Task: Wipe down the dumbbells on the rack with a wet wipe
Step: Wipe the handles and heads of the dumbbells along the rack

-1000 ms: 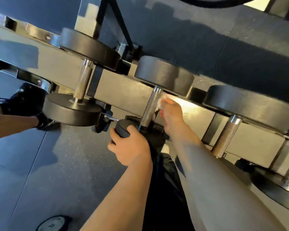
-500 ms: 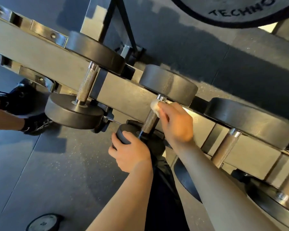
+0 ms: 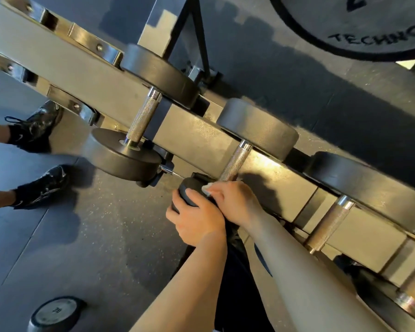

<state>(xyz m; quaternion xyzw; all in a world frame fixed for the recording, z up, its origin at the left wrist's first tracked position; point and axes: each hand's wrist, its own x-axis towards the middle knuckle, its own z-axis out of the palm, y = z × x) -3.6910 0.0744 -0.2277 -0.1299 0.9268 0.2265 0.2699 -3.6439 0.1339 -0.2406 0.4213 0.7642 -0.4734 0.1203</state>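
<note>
Near head of the middle dumbbell (image 3: 235, 161) is gripped by the left hand (image 3: 197, 219); wet wipe (image 3: 207, 189) is pinched in the right hand (image 3: 235, 202) at the handle's lower end. Handle's long axis runs up-right, away from both hands — right hand nearer. One wipe, four dumbbells counted on the rack (image 3: 197, 135), a fifth on the floor.

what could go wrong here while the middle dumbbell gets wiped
The left hand grips the near head of the middle dumbbell, so turning it could roll it off the rack toward the legs below. The right hand pinches only a small wet wipe by the knurled handle, so knuckles may scrape. A loose dumbbell on the floor is a trip hazard.
</note>
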